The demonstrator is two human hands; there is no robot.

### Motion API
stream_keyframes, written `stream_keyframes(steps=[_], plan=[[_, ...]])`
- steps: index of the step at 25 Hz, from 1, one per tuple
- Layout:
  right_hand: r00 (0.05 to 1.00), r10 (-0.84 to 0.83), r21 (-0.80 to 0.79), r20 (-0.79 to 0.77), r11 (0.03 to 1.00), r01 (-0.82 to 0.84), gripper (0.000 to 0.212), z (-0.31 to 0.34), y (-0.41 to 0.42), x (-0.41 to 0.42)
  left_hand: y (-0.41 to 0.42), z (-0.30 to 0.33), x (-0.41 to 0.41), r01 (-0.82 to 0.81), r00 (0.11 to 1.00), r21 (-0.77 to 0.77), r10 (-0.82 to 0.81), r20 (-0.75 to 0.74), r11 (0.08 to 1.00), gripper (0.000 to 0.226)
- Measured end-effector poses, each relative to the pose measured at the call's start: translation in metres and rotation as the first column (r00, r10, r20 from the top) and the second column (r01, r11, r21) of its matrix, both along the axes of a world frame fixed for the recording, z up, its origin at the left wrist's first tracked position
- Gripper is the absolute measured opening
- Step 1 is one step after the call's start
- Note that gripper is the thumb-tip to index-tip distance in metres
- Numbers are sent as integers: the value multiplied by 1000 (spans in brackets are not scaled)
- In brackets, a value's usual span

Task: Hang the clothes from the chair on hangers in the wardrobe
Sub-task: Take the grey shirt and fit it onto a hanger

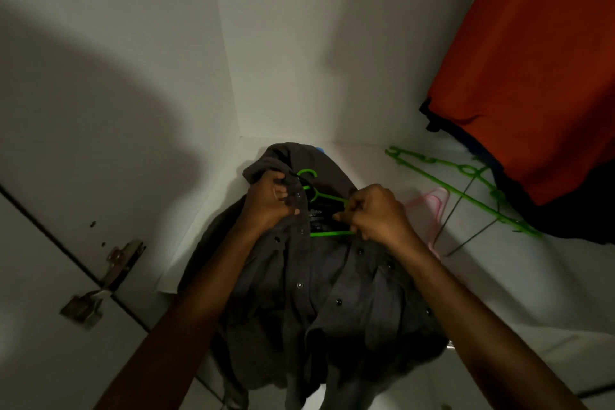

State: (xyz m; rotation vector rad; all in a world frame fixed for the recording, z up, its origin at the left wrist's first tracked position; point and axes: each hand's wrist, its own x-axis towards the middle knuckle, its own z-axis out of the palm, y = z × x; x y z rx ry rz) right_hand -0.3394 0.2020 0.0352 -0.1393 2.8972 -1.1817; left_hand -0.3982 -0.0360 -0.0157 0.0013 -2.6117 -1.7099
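A dark grey button-up shirt [332,293] lies spread on the white floor of the wardrobe [499,293], its front hanging toward me. A green plastic hanger [321,200] sits inside its neck opening, hook pointing away. My left hand [269,206] grips the shirt's left collar and placket. My right hand [376,213] pinches the right side of the shirt together with the hanger's right arm.
An orange garment [532,60] with a dark hem hangs at the right. Beneath it lie a green multi-hook hanger [466,186] and a pink hanger [432,206]. White wardrobe walls rise behind, and a door hinge [109,273] is at the left.
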Motion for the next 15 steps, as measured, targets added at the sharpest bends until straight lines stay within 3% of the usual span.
stream_keyframes(steps=[2, 4, 6, 9, 11, 15], plan=[[995, -28, 29, 98, 999, 25, 30, -5, -11, 32, 2, 1, 14, -11, 995, -114, -1, -105, 993, 74], [987, -158, 188, 16, 970, 152, 32, -9, -19, 63, 2, 7, 30, -56, 960, -277, -24, -279, 959, 55], [948, -300, 274, -104, 908, 317, 37, -12, -28, 101, -1, 10, 60, -105, 936, -381, -39, -351, 919, 42], [895, -425, 202, -132, 873, 444, 37, -26, -54, 153, 1, -3, 132, -197, 911, -323, 52, -408, 926, 22], [865, -491, 148, -101, 853, 501, 32, -49, -68, 166, 7, -19, 176, -177, 912, -263, 58, -405, 949, 13], [821, -564, 66, -93, 819, 570, 36, -89, -83, 171, 18, -46, 211, -140, 957, -86, 112, -267, 986, 15]])
